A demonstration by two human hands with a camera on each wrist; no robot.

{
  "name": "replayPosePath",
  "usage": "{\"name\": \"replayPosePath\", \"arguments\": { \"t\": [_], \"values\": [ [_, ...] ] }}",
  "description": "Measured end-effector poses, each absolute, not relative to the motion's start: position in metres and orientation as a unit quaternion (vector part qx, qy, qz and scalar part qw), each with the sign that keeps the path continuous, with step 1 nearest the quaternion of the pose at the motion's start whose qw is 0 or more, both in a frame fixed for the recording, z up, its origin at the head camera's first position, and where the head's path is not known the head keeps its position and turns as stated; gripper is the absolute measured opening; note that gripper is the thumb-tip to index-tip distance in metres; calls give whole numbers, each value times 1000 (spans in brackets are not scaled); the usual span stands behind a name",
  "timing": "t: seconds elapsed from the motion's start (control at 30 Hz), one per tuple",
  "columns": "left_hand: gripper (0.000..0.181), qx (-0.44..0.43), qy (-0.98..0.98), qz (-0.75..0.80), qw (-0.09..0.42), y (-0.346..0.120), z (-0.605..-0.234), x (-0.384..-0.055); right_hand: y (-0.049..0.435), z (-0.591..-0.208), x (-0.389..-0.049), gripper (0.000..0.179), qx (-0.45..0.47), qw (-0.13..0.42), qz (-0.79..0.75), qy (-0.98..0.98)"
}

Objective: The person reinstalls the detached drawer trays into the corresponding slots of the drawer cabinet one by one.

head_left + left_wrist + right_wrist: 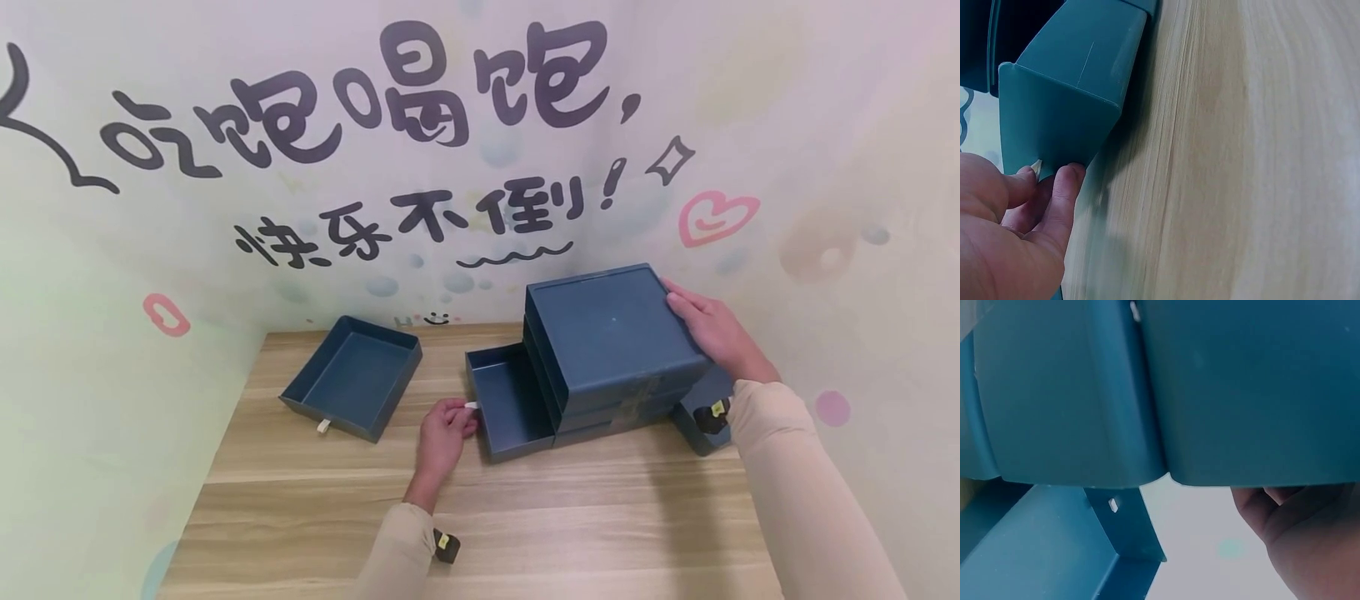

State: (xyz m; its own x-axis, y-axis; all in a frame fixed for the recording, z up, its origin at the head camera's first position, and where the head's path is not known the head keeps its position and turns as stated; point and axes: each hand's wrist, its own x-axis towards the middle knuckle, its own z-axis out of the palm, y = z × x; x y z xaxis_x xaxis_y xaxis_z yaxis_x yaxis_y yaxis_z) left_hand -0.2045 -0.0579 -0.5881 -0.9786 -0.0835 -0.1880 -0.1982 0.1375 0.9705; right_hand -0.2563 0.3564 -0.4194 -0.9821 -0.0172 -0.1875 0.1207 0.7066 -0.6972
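A dark blue stacked drawer unit stands on the wooden table. Its lowest drawer is pulled out to the left, and nothing lies in the part that shows. My left hand pinches the small pale pull tab on that drawer's front between thumb and fingers. On the unit's far right side, near the top edge, rests my right hand, its fingers laid along the side. In the right wrist view, the unit's wall partly hides this hand.
A separate blue drawer with a pale tab lies on the table at the left. Another blue drawer or tray is partly hidden behind the right wrist. A printed wall borders the table's back.
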Motion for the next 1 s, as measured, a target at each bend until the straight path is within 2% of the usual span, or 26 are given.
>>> {"name": "replayPosePath", "arguments": {
  "t": [1.0],
  "values": [
    [28, -73, 728, 679, 65, -36, -587, -210, 358, -422, -255, 64, 13, 74, -390, 918]
  ]
}}
